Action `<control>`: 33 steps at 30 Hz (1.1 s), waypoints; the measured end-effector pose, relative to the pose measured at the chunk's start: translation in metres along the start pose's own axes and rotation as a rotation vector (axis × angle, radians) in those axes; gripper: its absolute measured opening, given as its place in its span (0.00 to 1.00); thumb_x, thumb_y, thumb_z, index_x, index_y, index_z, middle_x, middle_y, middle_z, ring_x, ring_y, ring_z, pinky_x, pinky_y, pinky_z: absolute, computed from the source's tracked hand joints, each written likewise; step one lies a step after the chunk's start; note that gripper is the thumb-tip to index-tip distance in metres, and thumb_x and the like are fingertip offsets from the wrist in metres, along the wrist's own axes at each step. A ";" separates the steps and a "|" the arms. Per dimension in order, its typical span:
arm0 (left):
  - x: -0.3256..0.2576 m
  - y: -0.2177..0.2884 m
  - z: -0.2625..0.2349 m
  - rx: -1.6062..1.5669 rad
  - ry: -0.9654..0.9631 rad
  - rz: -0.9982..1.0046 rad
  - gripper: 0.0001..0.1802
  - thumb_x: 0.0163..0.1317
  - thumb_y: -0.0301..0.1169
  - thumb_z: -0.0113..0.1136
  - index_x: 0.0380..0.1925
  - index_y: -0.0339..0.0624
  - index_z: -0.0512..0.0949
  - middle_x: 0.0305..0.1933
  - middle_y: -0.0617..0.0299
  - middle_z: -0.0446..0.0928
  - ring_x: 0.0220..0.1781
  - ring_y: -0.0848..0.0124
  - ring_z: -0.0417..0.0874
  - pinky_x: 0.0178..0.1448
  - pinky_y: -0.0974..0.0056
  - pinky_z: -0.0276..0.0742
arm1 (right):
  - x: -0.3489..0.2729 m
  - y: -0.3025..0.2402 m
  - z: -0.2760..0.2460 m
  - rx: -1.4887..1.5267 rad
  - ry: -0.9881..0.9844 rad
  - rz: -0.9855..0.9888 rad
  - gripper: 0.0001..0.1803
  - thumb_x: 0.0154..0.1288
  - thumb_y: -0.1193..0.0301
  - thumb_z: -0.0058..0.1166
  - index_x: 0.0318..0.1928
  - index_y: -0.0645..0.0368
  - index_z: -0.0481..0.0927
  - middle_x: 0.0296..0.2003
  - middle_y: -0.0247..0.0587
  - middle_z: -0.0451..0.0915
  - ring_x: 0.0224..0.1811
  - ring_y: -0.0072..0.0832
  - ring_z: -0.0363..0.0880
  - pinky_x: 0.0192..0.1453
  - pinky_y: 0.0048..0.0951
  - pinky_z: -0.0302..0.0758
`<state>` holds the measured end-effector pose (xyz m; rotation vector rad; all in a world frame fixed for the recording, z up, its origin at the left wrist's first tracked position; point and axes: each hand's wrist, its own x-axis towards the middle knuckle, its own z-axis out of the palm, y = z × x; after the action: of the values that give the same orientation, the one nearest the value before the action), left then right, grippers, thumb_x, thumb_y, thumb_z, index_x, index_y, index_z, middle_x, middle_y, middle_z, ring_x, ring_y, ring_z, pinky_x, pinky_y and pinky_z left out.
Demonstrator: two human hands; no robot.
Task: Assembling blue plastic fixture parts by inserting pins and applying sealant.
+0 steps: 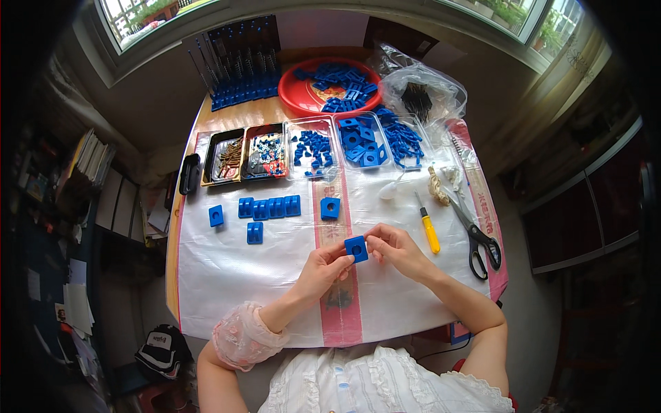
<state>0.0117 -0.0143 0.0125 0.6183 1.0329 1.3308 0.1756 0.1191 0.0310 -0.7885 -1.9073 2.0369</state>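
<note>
Over the near middle of the table, my left hand (322, 271) pinches a blue square plastic block with a round hole (357, 243) between thumb and fingers. At the block's right edge is my right hand (399, 253), its fingertips closed together; whatever they hold is too small to make out. Ahead of my hands lies another holed blue block (330, 208). Farther left, several ribbed blue pieces (276, 206) form a row, with a single ribbed piece (255, 233) just below it. One more blue block (216, 215) rests at the far left.
Trays of screws (230, 157), small metal parts (267, 153) and blue pieces (313, 148) line the back. Behind them sit a red basin (289, 103) and a blue rack (244, 95). A yellow screwdriver (430, 234) and black scissors (475, 237) lie at right.
</note>
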 end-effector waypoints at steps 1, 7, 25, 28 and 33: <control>0.000 0.000 0.000 0.017 -0.009 0.014 0.20 0.68 0.23 0.52 0.60 0.38 0.73 0.40 0.69 0.78 0.28 0.86 0.67 0.30 0.78 0.64 | 0.000 -0.001 0.001 0.008 -0.014 0.010 0.13 0.73 0.66 0.51 0.47 0.63 0.78 0.30 0.27 0.75 0.29 0.11 0.70 0.33 0.16 0.68; 0.000 0.000 0.000 0.067 -0.041 0.016 0.22 0.68 0.23 0.52 0.63 0.39 0.72 0.40 0.68 0.78 0.28 0.85 0.68 0.32 0.77 0.66 | -0.001 0.012 0.006 0.008 0.033 -0.004 0.11 0.70 0.68 0.55 0.43 0.63 0.84 0.28 0.24 0.75 0.29 0.10 0.69 0.31 0.16 0.65; 0.003 -0.007 -0.007 0.030 -0.041 -0.076 0.20 0.74 0.34 0.51 0.61 0.40 0.74 0.29 0.70 0.75 0.29 0.85 0.76 0.34 0.80 0.74 | -0.006 0.015 0.005 0.127 0.042 0.022 0.11 0.67 0.70 0.59 0.44 0.65 0.85 0.26 0.27 0.80 0.23 0.09 0.70 0.25 0.15 0.64; 0.004 -0.007 -0.008 0.066 -0.036 -0.078 0.20 0.74 0.33 0.51 0.61 0.38 0.74 0.30 0.69 0.76 0.29 0.85 0.76 0.34 0.80 0.75 | -0.009 0.014 0.005 0.145 0.026 0.046 0.11 0.67 0.70 0.59 0.44 0.66 0.84 0.27 0.28 0.80 0.23 0.10 0.71 0.25 0.15 0.65; 0.005 -0.001 -0.002 0.050 -0.025 -0.106 0.20 0.74 0.33 0.50 0.62 0.38 0.73 0.30 0.69 0.77 0.28 0.86 0.76 0.33 0.80 0.74 | -0.006 0.014 0.001 0.180 -0.016 0.055 0.11 0.68 0.71 0.58 0.44 0.66 0.84 0.27 0.30 0.80 0.23 0.12 0.72 0.26 0.16 0.67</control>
<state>0.0101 -0.0103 0.0093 0.6084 1.0671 1.2055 0.1828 0.1131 0.0190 -0.7891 -1.6979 2.2160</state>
